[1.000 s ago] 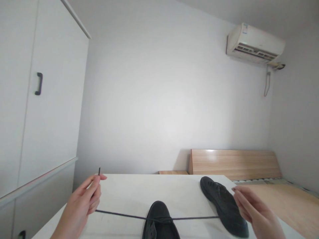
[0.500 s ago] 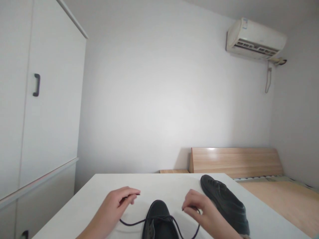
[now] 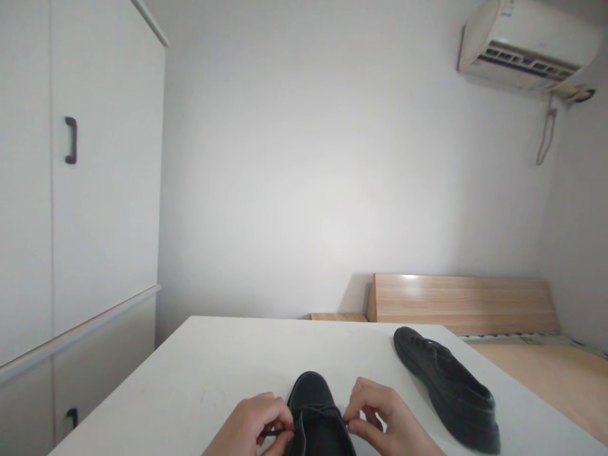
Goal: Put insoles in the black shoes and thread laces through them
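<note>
One lace (image 3: 272, 433) across the near black shoe (image 3: 310, 387) on the bench (image 3: 223, 361).
Left hand (image 3: 259, 421) and right hand (image 3: 382, 415) pinch it at opposite sides. Step in hand looks like lacing; next would call for an even pull.

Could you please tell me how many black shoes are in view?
2: the near shoe between the left hand and right hand; the far shoe farther right on the table.

A bedroom in a home

I face what looks like a bedroom: to my right, a wooden headboard (image 3: 465, 305) backs a low bed base (image 3: 536, 370). To my left stands a white wardrobe (image 3: 111, 202) with 2 dark handles (image 3: 74, 140), and an air conditioner (image 3: 536, 44) hangs high on the pale wall (image 3: 304, 177) ahead.
</note>
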Available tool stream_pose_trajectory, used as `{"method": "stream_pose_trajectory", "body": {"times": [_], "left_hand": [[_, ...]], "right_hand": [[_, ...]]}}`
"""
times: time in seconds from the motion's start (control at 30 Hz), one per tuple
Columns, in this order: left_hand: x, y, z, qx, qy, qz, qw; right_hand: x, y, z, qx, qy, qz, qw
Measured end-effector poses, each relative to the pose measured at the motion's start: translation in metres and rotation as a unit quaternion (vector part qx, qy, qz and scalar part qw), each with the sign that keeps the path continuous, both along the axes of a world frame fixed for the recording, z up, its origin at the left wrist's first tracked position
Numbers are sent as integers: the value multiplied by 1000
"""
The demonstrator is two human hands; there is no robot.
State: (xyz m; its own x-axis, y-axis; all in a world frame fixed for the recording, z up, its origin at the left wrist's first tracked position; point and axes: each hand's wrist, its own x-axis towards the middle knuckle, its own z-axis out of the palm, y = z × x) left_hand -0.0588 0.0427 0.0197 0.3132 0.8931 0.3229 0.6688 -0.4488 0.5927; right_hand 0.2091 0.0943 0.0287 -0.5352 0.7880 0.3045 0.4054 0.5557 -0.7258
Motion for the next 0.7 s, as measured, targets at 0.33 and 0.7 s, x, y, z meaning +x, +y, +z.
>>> {"method": "stream_pose_trajectory", "body": {"times": [0.33, 0.7], "left_hand": [[-2, 2, -4, 81, -10, -7, 997], [10, -12, 8, 16, -19, -13, 1000]], "right_hand": [[-2, -11, 9, 49, -72, 7, 996], [-5, -22, 16, -16, -25, 1, 1000]]}}
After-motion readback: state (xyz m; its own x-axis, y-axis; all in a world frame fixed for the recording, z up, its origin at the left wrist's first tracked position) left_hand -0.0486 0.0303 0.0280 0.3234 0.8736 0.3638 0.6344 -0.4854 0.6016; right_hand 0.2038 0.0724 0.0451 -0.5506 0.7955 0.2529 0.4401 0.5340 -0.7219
